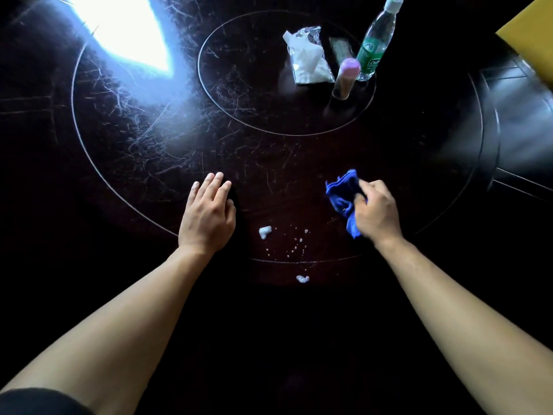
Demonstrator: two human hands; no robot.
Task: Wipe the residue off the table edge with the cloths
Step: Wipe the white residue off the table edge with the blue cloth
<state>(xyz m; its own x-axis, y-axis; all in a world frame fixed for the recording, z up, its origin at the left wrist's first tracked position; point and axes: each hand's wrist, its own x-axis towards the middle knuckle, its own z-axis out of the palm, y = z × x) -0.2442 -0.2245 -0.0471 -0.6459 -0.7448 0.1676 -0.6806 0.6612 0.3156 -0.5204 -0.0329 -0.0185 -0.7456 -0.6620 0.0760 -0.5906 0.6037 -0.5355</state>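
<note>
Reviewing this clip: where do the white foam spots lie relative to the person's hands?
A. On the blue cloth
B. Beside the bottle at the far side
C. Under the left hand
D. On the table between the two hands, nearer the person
D: the foam spots sit on the dark table between the left hand and the right hand, which holds the blue cloth.

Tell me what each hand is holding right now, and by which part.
Right hand grips the blue cloth, bunched at its middle, in its fingers. Left hand lies flat; anything beneath it cannot be told.
</note>
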